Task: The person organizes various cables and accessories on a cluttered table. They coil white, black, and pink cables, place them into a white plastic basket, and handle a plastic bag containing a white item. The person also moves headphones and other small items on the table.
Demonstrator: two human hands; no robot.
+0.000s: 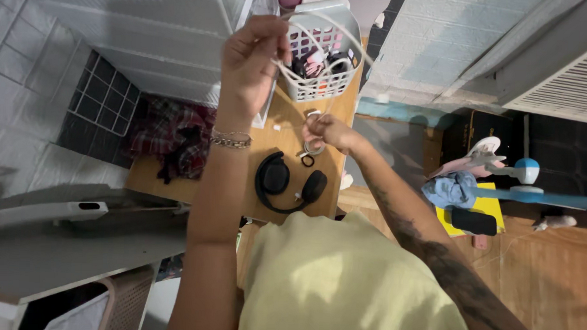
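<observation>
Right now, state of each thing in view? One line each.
left hand: raised, pinching a white cable
right hand: closed on the cable's coiled end
white cable: stretched between both hands, partly coiled
black headphones: lying flat on the wooden table, untouched
white basket: upright, holding small items

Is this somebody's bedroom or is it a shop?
Most likely a room at home, perhaps a bedroom. A small wooden table holds black headphones, a white basket of odds and ends and plaid clothes; more clothes lie on the wooden floor.
</observation>
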